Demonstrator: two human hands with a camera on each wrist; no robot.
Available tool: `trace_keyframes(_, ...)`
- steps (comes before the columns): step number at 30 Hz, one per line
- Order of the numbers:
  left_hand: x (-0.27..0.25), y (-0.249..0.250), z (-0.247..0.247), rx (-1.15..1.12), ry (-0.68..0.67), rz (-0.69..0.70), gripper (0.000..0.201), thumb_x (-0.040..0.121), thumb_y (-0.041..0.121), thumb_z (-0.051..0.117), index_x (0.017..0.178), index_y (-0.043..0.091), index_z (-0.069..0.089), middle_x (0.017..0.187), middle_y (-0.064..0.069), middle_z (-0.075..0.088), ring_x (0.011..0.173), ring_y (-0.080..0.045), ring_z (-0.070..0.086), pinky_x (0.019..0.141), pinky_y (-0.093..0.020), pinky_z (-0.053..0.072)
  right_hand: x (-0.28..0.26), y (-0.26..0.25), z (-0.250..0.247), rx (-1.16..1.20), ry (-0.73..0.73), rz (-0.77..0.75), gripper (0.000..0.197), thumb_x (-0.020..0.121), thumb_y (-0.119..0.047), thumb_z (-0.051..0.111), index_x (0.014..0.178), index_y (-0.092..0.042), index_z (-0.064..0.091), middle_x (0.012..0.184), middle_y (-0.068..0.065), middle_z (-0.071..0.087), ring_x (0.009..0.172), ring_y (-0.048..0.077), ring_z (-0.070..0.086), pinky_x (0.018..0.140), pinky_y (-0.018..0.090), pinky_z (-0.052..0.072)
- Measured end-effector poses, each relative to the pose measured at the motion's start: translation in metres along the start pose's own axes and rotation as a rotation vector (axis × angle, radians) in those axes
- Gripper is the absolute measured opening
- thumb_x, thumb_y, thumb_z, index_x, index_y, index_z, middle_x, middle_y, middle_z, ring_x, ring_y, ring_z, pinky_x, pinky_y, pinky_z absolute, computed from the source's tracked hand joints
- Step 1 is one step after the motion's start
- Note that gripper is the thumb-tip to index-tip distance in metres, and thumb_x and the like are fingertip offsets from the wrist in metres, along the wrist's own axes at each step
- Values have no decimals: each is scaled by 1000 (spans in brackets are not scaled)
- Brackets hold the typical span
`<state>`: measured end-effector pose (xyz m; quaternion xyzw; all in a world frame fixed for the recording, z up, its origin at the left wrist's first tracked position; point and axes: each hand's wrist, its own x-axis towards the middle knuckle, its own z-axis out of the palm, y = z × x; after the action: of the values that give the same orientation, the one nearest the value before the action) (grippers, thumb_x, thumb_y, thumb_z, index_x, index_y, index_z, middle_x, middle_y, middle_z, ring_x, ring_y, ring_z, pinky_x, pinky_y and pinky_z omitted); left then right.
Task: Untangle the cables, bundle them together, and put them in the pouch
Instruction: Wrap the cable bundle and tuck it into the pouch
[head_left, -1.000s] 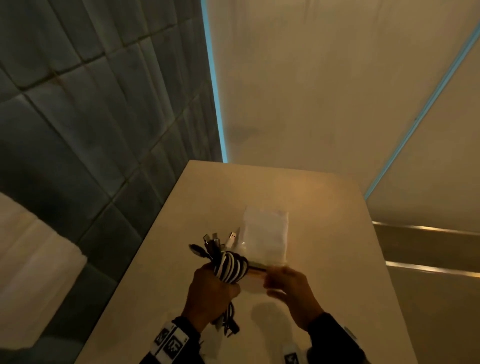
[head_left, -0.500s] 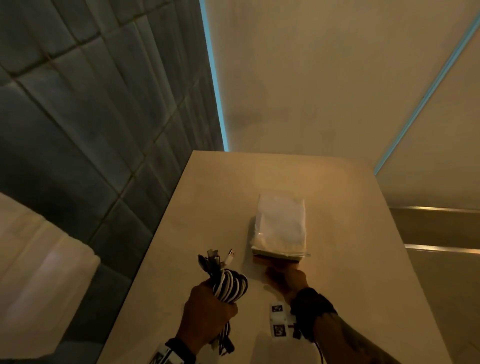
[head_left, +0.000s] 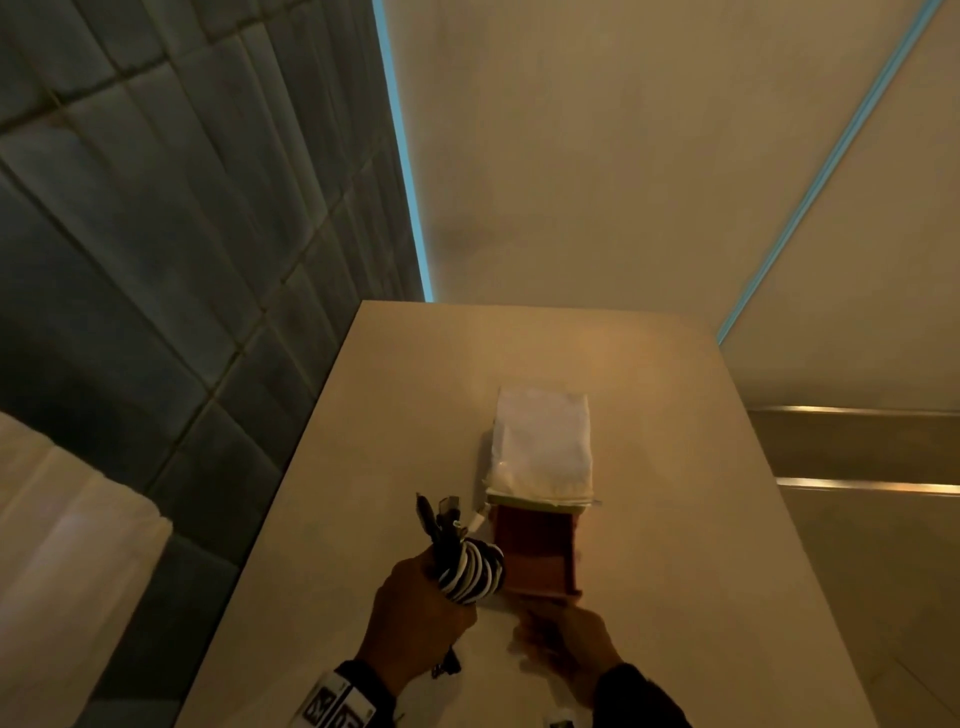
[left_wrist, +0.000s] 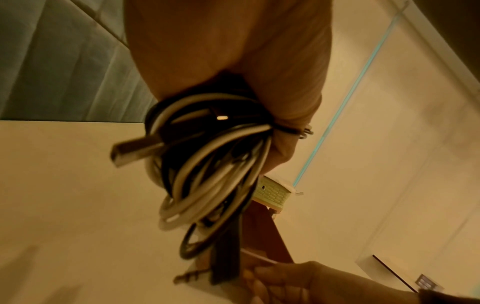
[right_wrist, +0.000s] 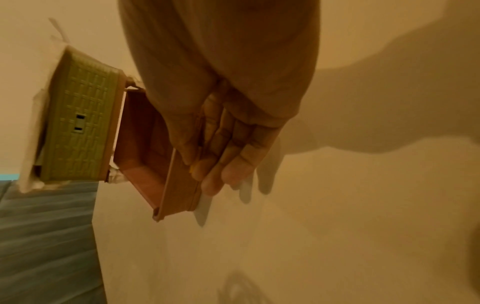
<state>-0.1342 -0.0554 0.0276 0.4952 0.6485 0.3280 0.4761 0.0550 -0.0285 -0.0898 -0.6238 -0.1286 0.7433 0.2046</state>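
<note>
1. Head view: left hand (head_left: 415, 613) is wrapped tight round the cable bundle (head_left: 470, 571), just left of the box (head_left: 540, 452) on the table (head_left: 675, 519).
2. Right hand (head_left: 563, 636) pinches the brown drawer (head_left: 532, 551), thumb over the front edge, fingers beneath, drawer well out of the box.
3. Risk: it could come right out and tip.
4. Loose plugs (head_left: 441, 514) could snag on its rim.

The right hand (head_left: 563, 642) is smeared by motion in the head view, its grip unclear there. The white pouch (head_left: 543, 447) hides most of the green box under it. The cable bundle (left_wrist: 207, 164) covers the left palm toward 12 o'clock.
</note>
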Motion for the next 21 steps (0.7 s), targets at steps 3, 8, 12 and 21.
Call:
trace_keyframes(3,2,-3,2,17,-23,100,42,78,-6,63,60,30,51,58,9,53,58,-6,46,64,-17,35,-6,12,-7,-1,-31,9,24,86,-9,63,100,9,69,75,24,63,61,34,63,54,37,51)
trace_keyframes(8,6,-5,4,148,-39,238,11,68,32,59,68,42,56,68,14,61,65,-7,58,66,-19,45,-12,20,-12,1,-123,70,23,80,-8,70,92,11,70,77,23,57,64,35,61,54,38,51)
trace_keyframes(12,13,-7,2,301,-103,297,14,76,28,63,86,35,56,79,11,59,74,-11,58,73,-35,52,-25,19,-26,17,-286,165,47,60,-16,87,91,8,60,74,18,52,58,27,49,56,33,41)
trace_keyframes(21,20,24,23,1040,-490,964,48,72,22,54,120,13,55,121,-4,60,100,-24,56,90,-38,46,-111,-87,3,-51,-567,-135,60,93,-58,43,127,-11,60,109,14,68,92,22,68,75,30,55)
